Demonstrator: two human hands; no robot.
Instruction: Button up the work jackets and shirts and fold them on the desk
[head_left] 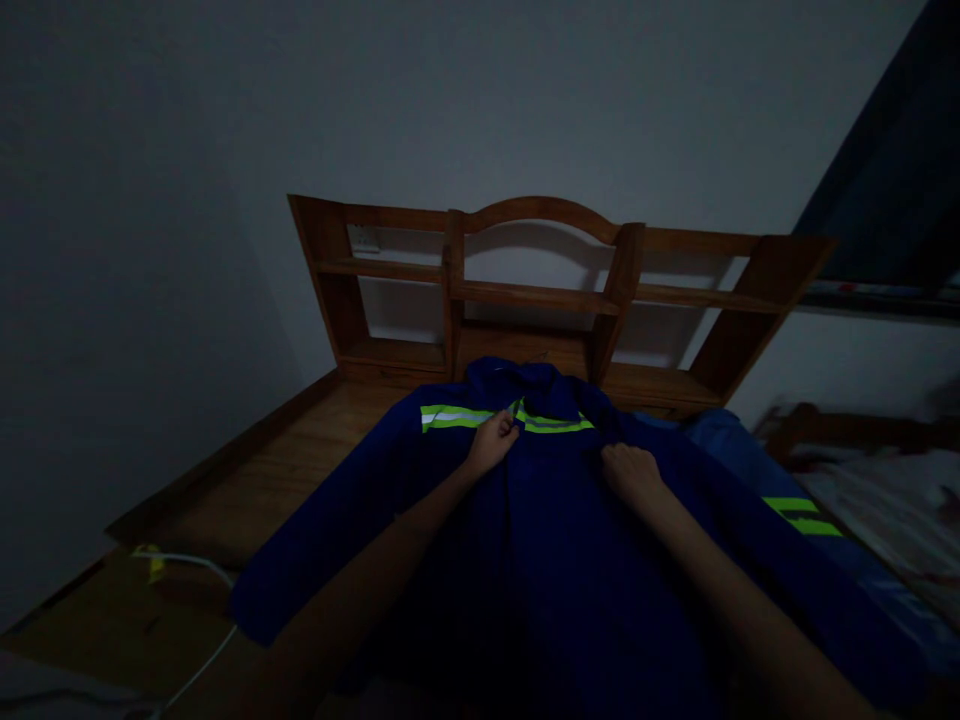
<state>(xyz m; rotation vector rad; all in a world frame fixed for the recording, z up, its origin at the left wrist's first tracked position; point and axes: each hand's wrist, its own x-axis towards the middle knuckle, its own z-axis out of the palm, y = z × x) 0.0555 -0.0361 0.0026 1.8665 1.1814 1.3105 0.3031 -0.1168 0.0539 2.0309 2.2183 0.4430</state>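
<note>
A dark blue work jacket (570,540) with yellow-green and silver reflective bands lies spread out, its collar at the far end and its sleeves out to both sides. At the front opening, on the chest band, my left hand (493,440) pinches the jacket's edge. My right hand (630,472) is closed on the jacket's cloth at the chest, just below the right end of the band. What lies under its curled fingers is hidden. The lower part of the jacket fades into shadow.
Behind the collar stands a wooden headboard (540,295) with open shelves, against a grey wall. Bare wooden boards (300,440) show on the left, with a white cable (195,558) near the left cuff. Another blue garment (750,460) with yellow-green bands lies at the right.
</note>
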